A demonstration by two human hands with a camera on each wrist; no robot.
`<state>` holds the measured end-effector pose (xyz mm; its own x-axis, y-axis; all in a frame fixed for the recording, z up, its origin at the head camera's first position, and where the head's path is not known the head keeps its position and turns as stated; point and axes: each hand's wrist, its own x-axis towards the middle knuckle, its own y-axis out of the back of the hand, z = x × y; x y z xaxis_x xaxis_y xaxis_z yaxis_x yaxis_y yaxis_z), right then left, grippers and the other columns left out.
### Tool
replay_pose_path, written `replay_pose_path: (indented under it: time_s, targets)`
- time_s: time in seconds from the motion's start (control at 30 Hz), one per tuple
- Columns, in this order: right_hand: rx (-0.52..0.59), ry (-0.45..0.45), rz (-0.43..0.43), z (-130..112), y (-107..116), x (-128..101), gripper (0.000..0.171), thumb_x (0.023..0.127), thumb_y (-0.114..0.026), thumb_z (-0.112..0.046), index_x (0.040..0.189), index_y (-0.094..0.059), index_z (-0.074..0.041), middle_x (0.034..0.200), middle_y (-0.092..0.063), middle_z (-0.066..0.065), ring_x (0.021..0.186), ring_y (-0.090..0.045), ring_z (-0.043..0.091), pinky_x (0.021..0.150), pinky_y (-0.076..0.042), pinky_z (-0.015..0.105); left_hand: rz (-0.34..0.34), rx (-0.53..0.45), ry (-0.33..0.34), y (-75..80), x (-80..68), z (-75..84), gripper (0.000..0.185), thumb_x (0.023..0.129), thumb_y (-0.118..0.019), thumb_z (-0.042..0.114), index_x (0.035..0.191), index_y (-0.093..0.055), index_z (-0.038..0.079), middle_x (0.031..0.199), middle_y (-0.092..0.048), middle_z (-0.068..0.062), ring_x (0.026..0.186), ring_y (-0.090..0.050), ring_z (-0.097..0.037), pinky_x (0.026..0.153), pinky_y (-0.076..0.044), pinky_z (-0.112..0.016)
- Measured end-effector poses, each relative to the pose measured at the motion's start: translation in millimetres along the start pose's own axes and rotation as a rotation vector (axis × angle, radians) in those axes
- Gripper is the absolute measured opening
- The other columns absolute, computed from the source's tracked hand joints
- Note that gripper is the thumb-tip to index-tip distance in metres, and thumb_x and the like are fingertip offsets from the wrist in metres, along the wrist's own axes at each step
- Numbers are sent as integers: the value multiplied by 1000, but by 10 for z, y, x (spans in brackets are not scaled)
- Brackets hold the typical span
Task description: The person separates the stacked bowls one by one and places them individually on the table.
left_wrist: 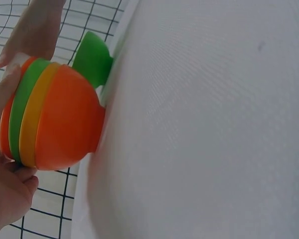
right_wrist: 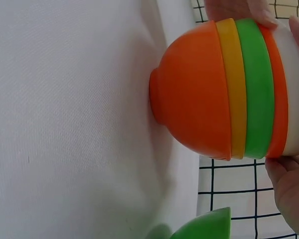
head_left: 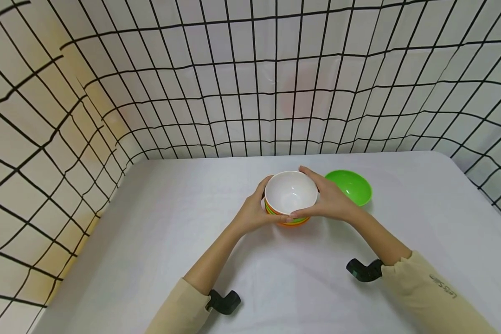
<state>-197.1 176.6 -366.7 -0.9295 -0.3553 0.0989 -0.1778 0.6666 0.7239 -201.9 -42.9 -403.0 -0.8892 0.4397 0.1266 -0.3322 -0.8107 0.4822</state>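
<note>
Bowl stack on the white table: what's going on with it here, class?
A person's left hand and right hand hold the white bowl at the top of the stack. Under it come an orange bowl, a green bowl, a yellow bowl and a bottom orange bowl, which rests on the table. Another green bowl stands apart, to the right.

The one piece of writing in sight is a short line of dark lettering (head_left: 443, 286) on the beige sleeve (head_left: 436, 304) of the person's right arm, seen in the head view. It is small and blurred, and slants down toward the right across the cloth, a little way up from the cuff (head_left: 401, 265). It seems to begin with something like "LESS", but the exact letters, the last ones above all, cannot be made out for certain
</note>
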Motion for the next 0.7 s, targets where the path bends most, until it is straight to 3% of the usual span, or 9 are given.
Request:
replay_pose_path:
  time_s: [0.37,0.7]
  targets:
    - [22,22,6,-7,-4,0,118,53,-88,-44,145,-24,-7,144,-35,12,125,-40,32,95,-42,54,17,4,-22,-5,8,-31,101,64,-85,30,144,-23,27,139,-43,1,128,-41,-17,101,-39,-44]
    - [35,-1,6,27,-53,15,119,53,-87,-45,146,-22,-8,145,-33,13,123,-42,32,93,-43,54,15,-38,-58,0,5,-46,97,64,-85,29,141,-26,34,138,-43,8,124,-44,-15,97,-43,-40]
